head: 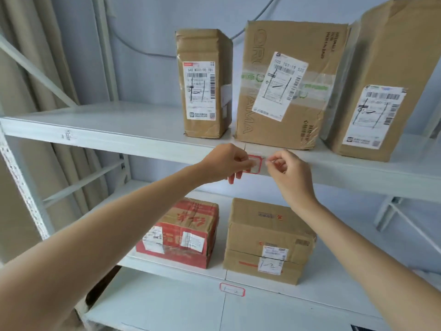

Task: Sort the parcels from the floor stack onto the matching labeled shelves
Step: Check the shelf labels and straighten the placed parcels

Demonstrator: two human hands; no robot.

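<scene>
Both hands are raised to the front edge of the upper white metal shelf, working at a small red-bordered white label sticker stuck on that edge. The left hand has its fingers curled and pinches the left side of the sticker, covering part of it; the right hand has its fingers curled too, thumb and forefinger pinched together just to the right of the sticker, though whether they grip its edge or a strip of clear tape cannot be told. On the upper shelf stand three parcels: a tall narrow brown cardboard box with a white shipping label, a wide brown cardboard box with green-printed tape and a tilted white label just beside it, and a large brown cardboard box at the right, leaning slightly. On the lower white shelf sit a red-printed cardboard carton and, close to its right, a squat brown cardboard box with a small white label. A second red-bordered label is stuck on the lower shelf's front edge. Beige curtains hang at the left.
</scene>
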